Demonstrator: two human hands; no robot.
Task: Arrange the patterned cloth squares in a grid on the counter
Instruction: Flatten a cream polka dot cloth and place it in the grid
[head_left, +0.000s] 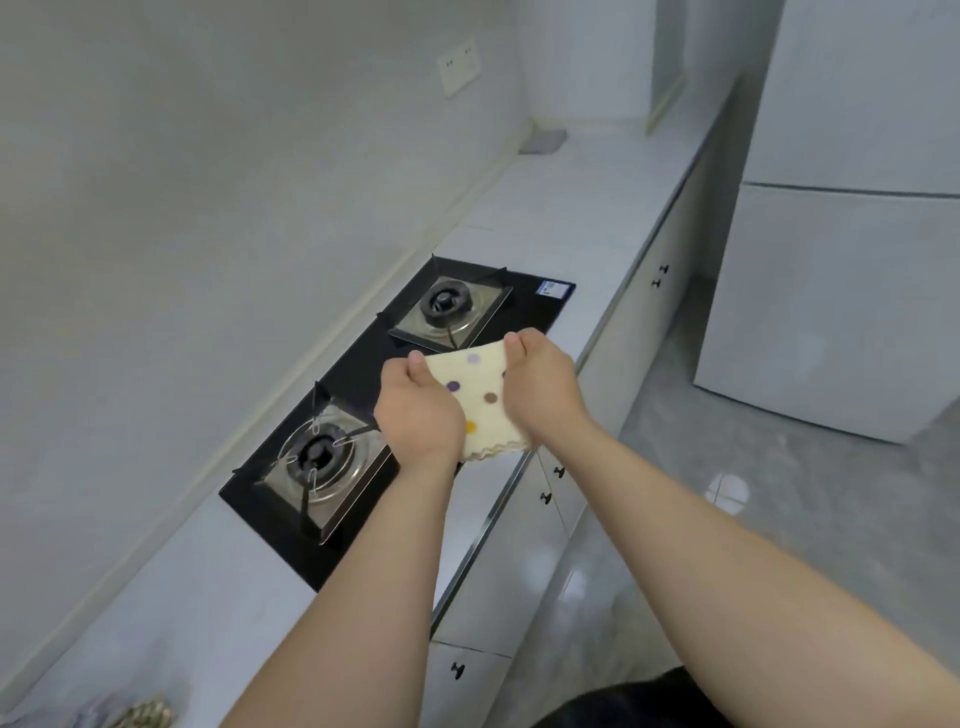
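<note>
Dotted cloth square (475, 397) held spread between two hands above the table (571, 218).
The cloth is cream with purple, brown, yellow and pale lilac dots and has a scalloped near edge. The left hand (418, 410) and right hand (540, 387) each pinch a far corner, thumbs on top. The cloth hangs over the front edge of the gas hob (358, 379) and slopes down toward the person. It is roughly square, with no clear long axis.

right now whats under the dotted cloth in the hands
The black hob and the counter front edge lie below the held dotted cloth; the patch directly behind it is hidden.
</note>
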